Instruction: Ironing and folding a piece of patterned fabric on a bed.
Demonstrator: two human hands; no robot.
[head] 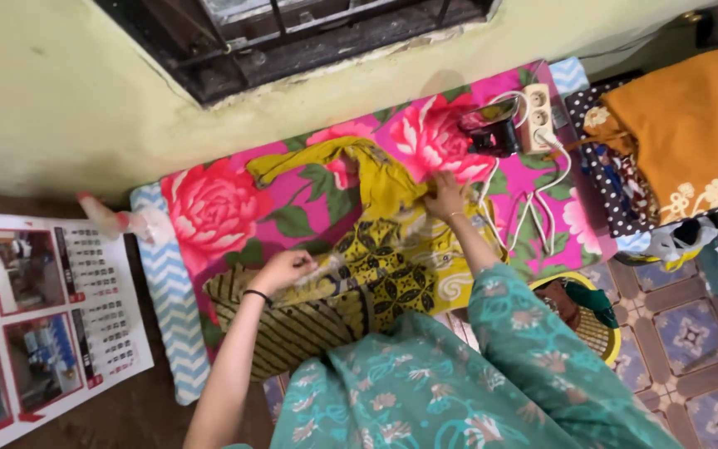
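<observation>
A yellow patterned garment (376,241) lies spread on a pink floral cloth (234,199) that covers a low padded surface. My left hand (284,270) pinches the garment's fabric near its dark striped lower part. My right hand (445,198) presses flat on the garment's upper edge, fingers apart, close to a white cord. A dark iron (492,129) stands at the far right of the cloth, beside a white power strip (536,116).
White cords (533,208) trail over the cloth's right side. A stack of folded fabrics, orange on top (691,125), sits at the right. A yellow basket (592,316) stands on the tiled floor. A printed calendar sheet (35,316) lies at the left. A wall and barred window are behind.
</observation>
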